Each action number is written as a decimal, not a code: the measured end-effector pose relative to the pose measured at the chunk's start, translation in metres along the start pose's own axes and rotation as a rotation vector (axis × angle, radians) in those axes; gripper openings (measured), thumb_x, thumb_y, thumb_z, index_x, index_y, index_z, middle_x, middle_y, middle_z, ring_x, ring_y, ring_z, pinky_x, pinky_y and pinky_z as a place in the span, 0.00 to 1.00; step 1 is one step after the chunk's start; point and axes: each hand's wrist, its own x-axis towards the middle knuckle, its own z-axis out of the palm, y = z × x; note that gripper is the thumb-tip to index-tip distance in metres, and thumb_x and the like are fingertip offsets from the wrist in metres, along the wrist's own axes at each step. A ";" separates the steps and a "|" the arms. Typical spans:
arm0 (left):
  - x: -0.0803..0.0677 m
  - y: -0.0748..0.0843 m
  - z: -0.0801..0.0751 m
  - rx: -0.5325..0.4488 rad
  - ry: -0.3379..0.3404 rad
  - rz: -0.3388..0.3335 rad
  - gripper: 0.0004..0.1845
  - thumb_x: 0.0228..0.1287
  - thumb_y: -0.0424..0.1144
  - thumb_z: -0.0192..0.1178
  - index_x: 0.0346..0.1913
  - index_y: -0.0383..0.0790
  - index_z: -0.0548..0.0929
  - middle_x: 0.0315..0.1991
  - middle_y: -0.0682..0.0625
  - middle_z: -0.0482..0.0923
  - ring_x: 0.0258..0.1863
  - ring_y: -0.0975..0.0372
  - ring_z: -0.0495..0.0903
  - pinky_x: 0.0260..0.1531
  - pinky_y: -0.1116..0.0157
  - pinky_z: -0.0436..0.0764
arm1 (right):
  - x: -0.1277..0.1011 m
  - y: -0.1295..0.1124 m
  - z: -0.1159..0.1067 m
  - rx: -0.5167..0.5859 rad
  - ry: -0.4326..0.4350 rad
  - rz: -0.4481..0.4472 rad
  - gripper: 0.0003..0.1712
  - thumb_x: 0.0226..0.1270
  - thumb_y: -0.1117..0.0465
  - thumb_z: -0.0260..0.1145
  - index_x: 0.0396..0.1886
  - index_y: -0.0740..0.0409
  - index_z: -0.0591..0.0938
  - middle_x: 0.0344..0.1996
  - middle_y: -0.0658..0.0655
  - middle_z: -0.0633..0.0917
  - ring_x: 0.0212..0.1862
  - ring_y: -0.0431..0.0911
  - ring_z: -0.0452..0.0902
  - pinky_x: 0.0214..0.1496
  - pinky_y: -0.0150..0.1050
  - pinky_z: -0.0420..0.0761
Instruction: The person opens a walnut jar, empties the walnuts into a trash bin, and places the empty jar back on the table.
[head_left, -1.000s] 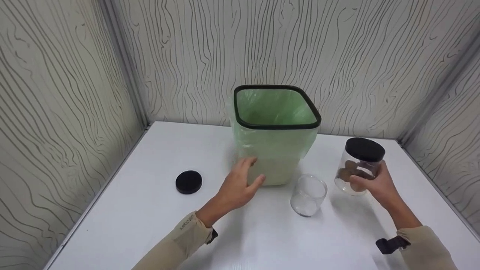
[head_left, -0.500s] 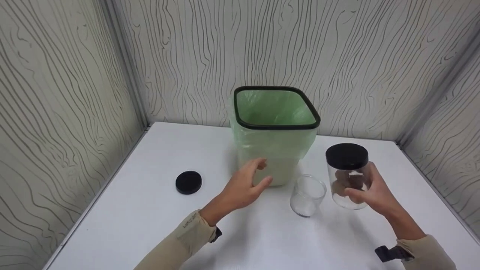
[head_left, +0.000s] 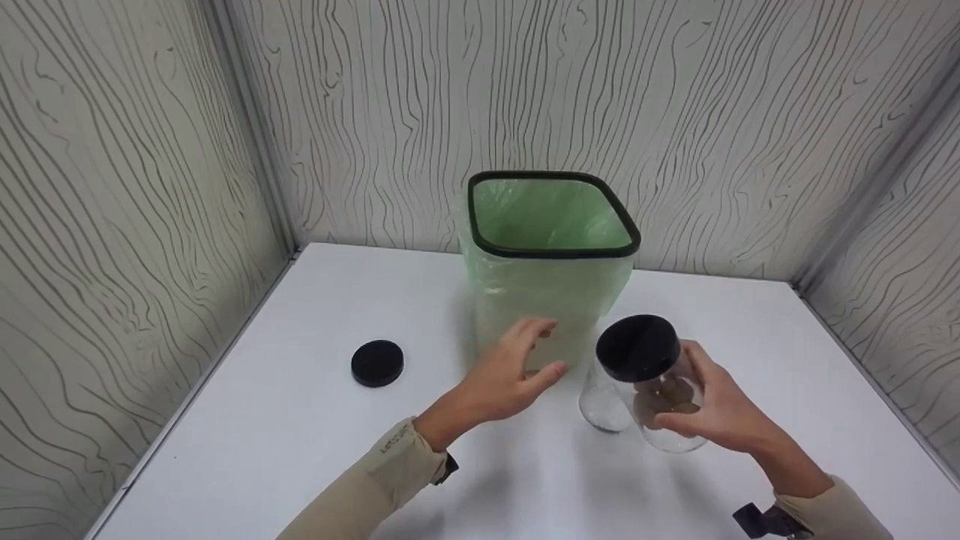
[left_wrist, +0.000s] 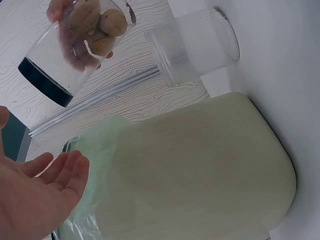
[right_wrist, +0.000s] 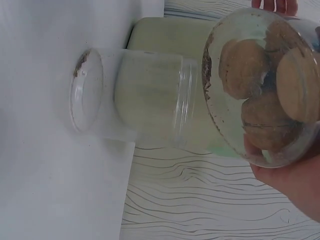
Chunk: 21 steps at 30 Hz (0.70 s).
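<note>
My right hand (head_left: 724,409) grips a clear jar (left_wrist: 52,52) round its side, thumb at the front, and holds it tilted above the table. A black lid (head_left: 637,347) caps this jar. Several brown walnuts (right_wrist: 245,67) lie inside, and dark crumbs cling round its base. Behind it, partly hidden in the head view, a lidless clear jar (head_left: 596,409) stands upright on the table. My left hand (head_left: 506,379) hovers before the bin with bent, spread fingers and holds nothing; in the left wrist view its palm (left_wrist: 30,200) faces up.
A pale green bin (head_left: 540,292) with a green bag liner and a black rim (head_left: 555,253) stands at the back of the white table (head_left: 262,420). A loose black lid (head_left: 377,364) lies to the left. Wood-patterned walls (head_left: 420,112) enclose the table.
My right hand has carried the walnut jar leftward and nearer to me, tipping its lid toward the left, in front of the lidless jar. My left hand has drifted slightly right.
</note>
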 end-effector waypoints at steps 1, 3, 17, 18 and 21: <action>0.000 0.000 0.001 0.005 -0.004 0.007 0.31 0.69 0.53 0.51 0.65 0.35 0.66 0.58 0.44 0.69 0.58 0.60 0.69 0.52 0.65 0.73 | 0.000 -0.001 0.002 -0.018 -0.005 0.001 0.49 0.41 0.66 0.78 0.65 0.58 0.65 0.58 0.54 0.74 0.62 0.34 0.65 0.57 0.24 0.62; 0.000 0.000 0.004 0.016 -0.011 0.021 0.31 0.69 0.53 0.51 0.66 0.35 0.66 0.58 0.44 0.69 0.58 0.59 0.70 0.52 0.65 0.73 | 0.001 -0.004 0.007 -0.039 -0.018 0.006 0.49 0.41 0.65 0.79 0.65 0.56 0.66 0.57 0.52 0.75 0.61 0.36 0.66 0.57 0.28 0.64; -0.009 -0.001 0.011 0.014 -0.112 0.017 0.34 0.69 0.59 0.47 0.69 0.39 0.63 0.65 0.49 0.63 0.61 0.62 0.66 0.57 0.65 0.69 | 0.008 -0.009 0.030 0.059 -0.216 -0.077 0.46 0.48 0.61 0.77 0.66 0.50 0.63 0.43 0.52 0.77 0.32 0.43 0.76 0.31 0.35 0.76; -0.009 -0.001 0.011 0.011 -0.126 0.013 0.35 0.69 0.59 0.47 0.69 0.40 0.62 0.66 0.50 0.62 0.62 0.62 0.65 0.57 0.64 0.69 | 0.009 -0.010 0.032 0.054 -0.222 -0.075 0.46 0.48 0.60 0.77 0.66 0.50 0.63 0.42 0.52 0.77 0.31 0.43 0.76 0.30 0.35 0.76; -0.011 -0.002 0.013 0.013 -0.156 0.009 0.36 0.67 0.60 0.49 0.70 0.42 0.62 0.67 0.50 0.61 0.63 0.63 0.63 0.59 0.63 0.67 | 0.011 -0.012 0.036 0.017 -0.227 -0.058 0.45 0.47 0.57 0.78 0.64 0.49 0.65 0.44 0.52 0.77 0.33 0.42 0.75 0.31 0.35 0.76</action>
